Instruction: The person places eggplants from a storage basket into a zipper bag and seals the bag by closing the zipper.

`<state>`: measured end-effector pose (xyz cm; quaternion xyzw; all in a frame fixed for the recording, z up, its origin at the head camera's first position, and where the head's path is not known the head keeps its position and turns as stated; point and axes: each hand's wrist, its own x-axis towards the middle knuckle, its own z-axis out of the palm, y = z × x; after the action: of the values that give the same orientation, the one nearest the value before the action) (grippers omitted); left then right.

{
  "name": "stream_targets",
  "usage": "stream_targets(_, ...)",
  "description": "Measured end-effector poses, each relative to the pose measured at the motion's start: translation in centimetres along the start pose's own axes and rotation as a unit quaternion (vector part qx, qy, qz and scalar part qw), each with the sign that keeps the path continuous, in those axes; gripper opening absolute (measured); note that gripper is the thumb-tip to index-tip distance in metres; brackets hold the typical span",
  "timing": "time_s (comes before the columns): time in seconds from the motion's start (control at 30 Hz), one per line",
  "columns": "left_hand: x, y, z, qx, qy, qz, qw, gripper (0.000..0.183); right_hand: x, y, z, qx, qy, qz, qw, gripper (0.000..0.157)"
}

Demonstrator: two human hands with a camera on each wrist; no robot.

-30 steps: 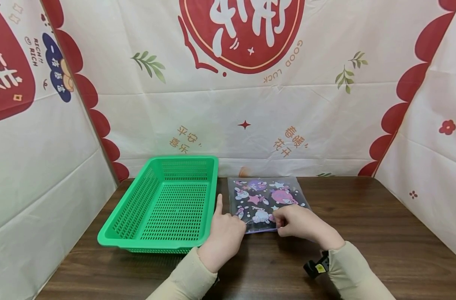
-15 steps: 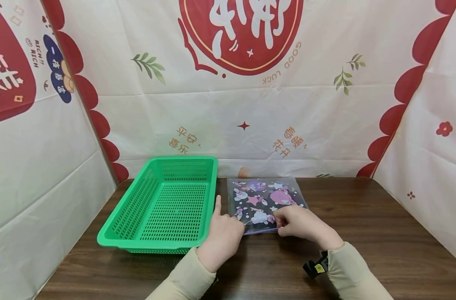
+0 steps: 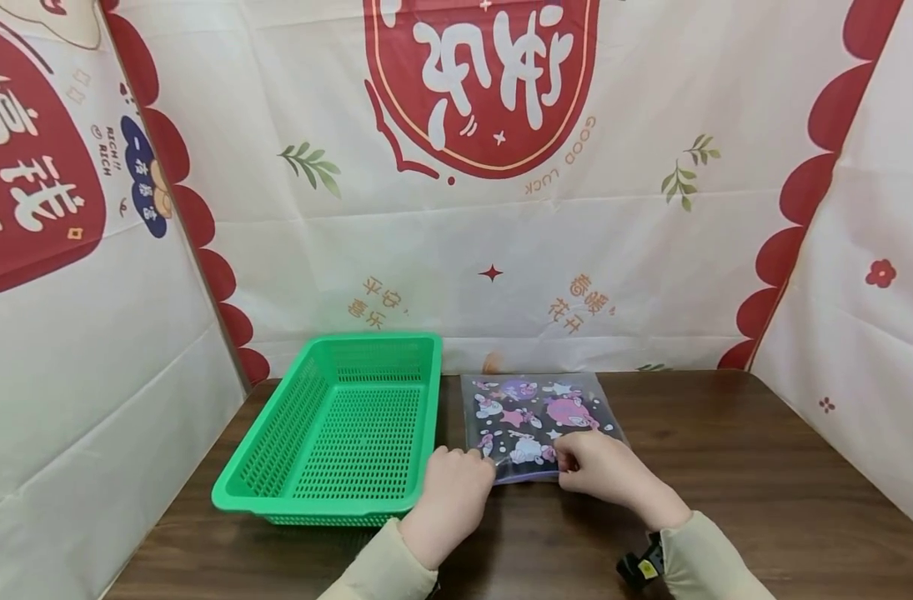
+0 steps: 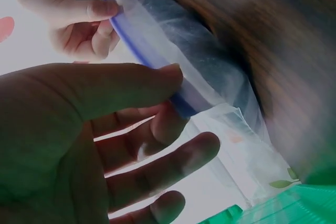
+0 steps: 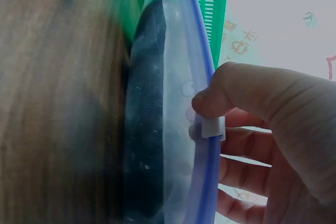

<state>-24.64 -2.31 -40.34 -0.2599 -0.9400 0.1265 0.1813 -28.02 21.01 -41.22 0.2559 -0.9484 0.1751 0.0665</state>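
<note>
A clear zip bag (image 3: pixel 527 425) printed with cartoon figures and stars lies on the table, its purple zip edge toward me. Something dark and flat (image 5: pixel 144 119) is inside; its kind cannot be made out. My left hand (image 3: pixel 456 487) pinches the left end of the zip edge between thumb and forefinger, the other fingers loosely bent in the left wrist view. Farther right on the same edge, my right hand (image 3: pixel 609 471) pinches at the white slider (image 5: pixel 212 128) with thumb and fingers.
To the left of the bag stands a green plastic basket (image 3: pixel 358 442) with slotted walls, close to my left hand. A printed white cloth (image 3: pixel 426 242) hangs behind the brown wooden table (image 3: pixel 726 467) and at both sides.
My left forefinger, which pointed forward, has bent down to the zip edge. The head view has tipped upward, so everything sits lower. The right hand keeps its grip.
</note>
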Motion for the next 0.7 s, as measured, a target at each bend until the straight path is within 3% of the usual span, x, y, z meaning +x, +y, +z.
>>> stream_targets(0.27,0.2,0.6,0.6,0.016,0.011,0.034,0.9992,0.014,-0.8,-0.1,0.8,-0.029,0.026,-0.029,0.999,0.03)
stream_targets(0.47,0.5,0.6,0.5,0.047,-0.008,0.071,0.9963,0.016,-1.2,-0.1,0.8,-0.071,0.052,-0.072,0.994,0.029)
stream_targets(0.7,0.9,0.6,0.4,0.05,-0.032,0.07,0.9958,0.012,-1.5,-0.1,0.5,-0.086,0.069,-0.085,0.99,0.03)
